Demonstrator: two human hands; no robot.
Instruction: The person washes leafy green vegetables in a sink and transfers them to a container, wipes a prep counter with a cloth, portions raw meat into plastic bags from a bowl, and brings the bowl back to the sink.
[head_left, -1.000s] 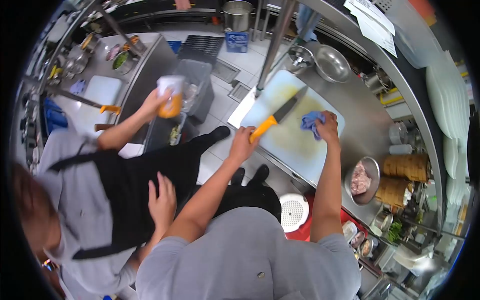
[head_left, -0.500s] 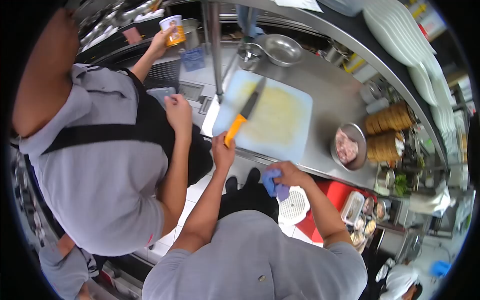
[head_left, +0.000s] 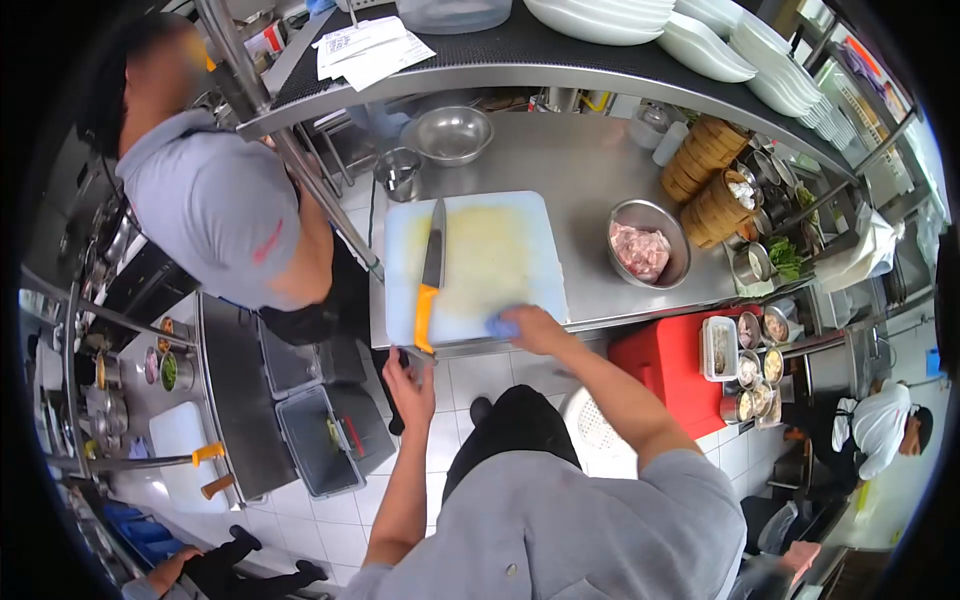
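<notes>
A knife (head_left: 434, 245) with an orange handle lies on the white cutting board (head_left: 550, 225), its blade pointing to the far edge. The board's middle has a yellowish stain. Just below the handle's end is my left hand (head_left: 410, 390), fingers apart, at the counter's front edge. A blue cloth (head_left: 502, 326) is bunched under my right hand (head_left: 537, 331), pressed on the board's near right part. The fingers of that hand are partly hidden from above.
Right of the board stands a metal bowl (head_left: 682, 240) of raw meat (head_left: 640, 252), near bamboo steamers (head_left: 715, 207). An empty metal bowl (head_left: 452, 136) sits behind the board. Overhead runs a shelf (head_left: 480, 68) with white dishes. A co-worker (head_left: 220, 210) stands at left.
My right hand has brought the blue cloth up onto the board. My left hand has loosened from the knife handle. The co-worker has moved farther off, and the view has shifted.
</notes>
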